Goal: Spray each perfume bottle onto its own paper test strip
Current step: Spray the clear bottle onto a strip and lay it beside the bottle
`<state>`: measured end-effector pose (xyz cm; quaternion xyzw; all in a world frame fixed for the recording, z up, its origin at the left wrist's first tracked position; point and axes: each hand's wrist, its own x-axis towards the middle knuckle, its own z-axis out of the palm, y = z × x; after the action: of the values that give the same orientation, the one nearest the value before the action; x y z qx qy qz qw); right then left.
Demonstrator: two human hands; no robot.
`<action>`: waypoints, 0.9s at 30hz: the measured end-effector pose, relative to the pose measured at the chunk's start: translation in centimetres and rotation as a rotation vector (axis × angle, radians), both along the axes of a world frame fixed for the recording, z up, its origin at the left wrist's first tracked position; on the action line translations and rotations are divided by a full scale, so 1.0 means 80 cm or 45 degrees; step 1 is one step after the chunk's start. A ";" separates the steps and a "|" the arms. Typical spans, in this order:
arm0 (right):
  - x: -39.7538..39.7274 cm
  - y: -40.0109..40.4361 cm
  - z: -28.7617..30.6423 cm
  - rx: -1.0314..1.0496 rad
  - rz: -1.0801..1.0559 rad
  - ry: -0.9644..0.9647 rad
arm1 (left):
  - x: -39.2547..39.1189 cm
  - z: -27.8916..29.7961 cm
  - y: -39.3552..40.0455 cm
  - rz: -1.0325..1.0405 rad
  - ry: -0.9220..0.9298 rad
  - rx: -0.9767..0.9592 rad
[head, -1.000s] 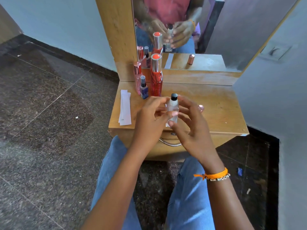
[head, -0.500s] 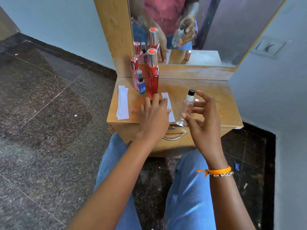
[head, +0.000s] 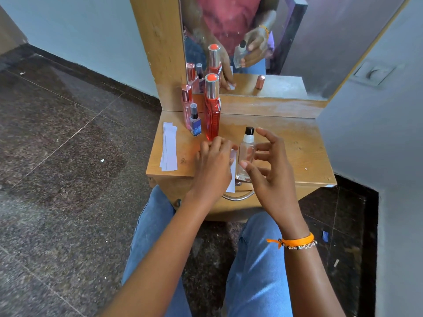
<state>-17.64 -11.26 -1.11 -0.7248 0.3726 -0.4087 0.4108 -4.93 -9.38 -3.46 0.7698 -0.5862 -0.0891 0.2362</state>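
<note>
A stack of spare paper strips (head: 169, 149) lies flat on the wooden table (head: 297, 143), well to the left of both hands. Nearer, just beyond the left hand's fingertips, three bottles stand upright in a cluster: a slim pink bottle (head: 186, 104) at the back, a small blue bottle (head: 195, 121) with a dark cap in front of it, and a tall red bottle (head: 212, 109) with a silver collar, closest to the knuckles.

The left hand (head: 214, 165) lies palm down on the table, its fingers bent at the tips and pressing on a single paper test strip (head: 231, 179). The strip shows from under the hand's right side, and its near end hangs past the table's front edge above the metal drawer handle (head: 238, 196). Whether the fingertips pinch the strip or only press on it cannot be told.

Just right of that hand, the clear perfume bottle (head: 246, 156) with a black cap is held upright and slightly tilted in the grip of the right hand (head: 272, 177): the thumb rests on its near side, curled fingers behind it, the index finger raised free beside the cap. The bottle sits right beside the strip. An orange wrist band (head: 297, 242) circles the right wrist.
</note>
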 end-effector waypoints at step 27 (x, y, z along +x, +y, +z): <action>-0.007 0.014 -0.003 0.134 0.037 0.045 | 0.002 0.019 0.017 0.222 0.843 -0.303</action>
<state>-18.22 -10.18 -1.32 -0.7147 0.3901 -0.3697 0.4477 -4.78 -8.01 -1.96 0.7135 -0.4162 -0.2444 0.5078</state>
